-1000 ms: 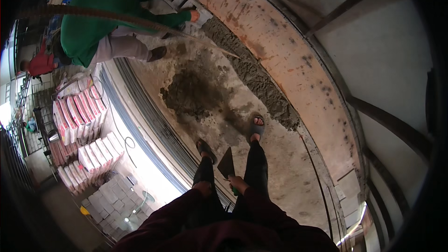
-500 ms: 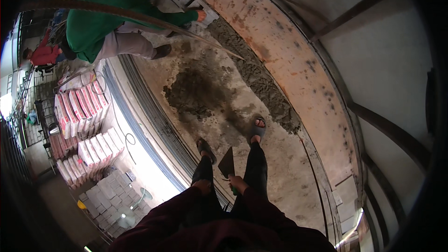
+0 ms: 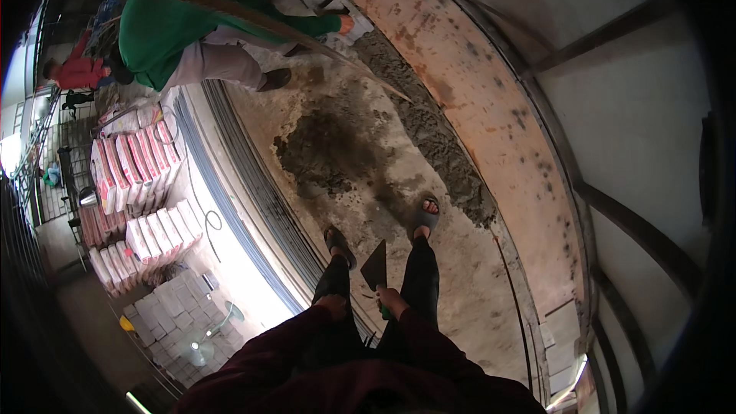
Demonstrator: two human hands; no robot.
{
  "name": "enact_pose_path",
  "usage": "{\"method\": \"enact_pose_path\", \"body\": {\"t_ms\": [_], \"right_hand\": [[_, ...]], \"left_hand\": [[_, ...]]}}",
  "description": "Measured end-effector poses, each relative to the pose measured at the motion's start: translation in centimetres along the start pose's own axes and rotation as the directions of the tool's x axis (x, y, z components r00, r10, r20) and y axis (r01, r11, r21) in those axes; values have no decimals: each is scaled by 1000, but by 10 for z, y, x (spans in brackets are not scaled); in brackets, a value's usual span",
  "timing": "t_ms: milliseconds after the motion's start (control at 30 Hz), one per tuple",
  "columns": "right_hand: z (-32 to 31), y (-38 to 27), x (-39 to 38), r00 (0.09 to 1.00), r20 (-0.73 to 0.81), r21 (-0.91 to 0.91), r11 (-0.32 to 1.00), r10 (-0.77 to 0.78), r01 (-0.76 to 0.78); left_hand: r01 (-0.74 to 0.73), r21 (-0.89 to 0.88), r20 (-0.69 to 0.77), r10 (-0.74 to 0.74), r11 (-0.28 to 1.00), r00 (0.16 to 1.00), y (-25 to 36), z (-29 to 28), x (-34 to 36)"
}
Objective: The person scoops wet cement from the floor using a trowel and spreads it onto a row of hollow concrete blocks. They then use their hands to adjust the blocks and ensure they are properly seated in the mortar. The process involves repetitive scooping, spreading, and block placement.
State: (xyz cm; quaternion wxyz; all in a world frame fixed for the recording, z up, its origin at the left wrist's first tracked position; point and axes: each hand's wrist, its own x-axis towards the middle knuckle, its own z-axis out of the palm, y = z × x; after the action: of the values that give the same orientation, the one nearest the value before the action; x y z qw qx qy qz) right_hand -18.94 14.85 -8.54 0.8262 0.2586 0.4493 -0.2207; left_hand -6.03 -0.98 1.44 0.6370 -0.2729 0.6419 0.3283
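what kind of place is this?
Probably a construction site: a strip of grey mortar-like mix, a trowel in the right hand, and stacked red and white bags at left.

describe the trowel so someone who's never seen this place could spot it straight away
From the concrete floor mid-picture, go down to the two dark-trousered legs at lower centre. Between them, the right hand holds the trowel, blade pointing up the picture. Its flat, dark, triangular blade and green handle set it apart from the rounded grey sandals nearby.
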Motion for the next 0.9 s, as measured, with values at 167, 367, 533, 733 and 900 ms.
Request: {"method": "enact_pose_path", "body": {"t_ms": [167,367,533,733,900], "right_hand": [[5,-3,4,1000,-11,-39,999,12,-12],[9,0,11,999,-30,-17,1000,-24,24],[10,0,18,998,-33,-19,999,-50,49],[17,-12,5,996,-62,26,998,-64,65],[11,-11,7,993,-71,22,995,-92,94]], "left_hand": [[0,8,17,0,1000,1000,-4,-1,0],[-27,11,25,26,1000,999,-11,-2,0],[-35,40,24,34,999,999,-17,-2,4],[-52,29,-2,52,998,999,-24,-7,0],[-61,67,76,56,996,996,-17,-17,3]]}}
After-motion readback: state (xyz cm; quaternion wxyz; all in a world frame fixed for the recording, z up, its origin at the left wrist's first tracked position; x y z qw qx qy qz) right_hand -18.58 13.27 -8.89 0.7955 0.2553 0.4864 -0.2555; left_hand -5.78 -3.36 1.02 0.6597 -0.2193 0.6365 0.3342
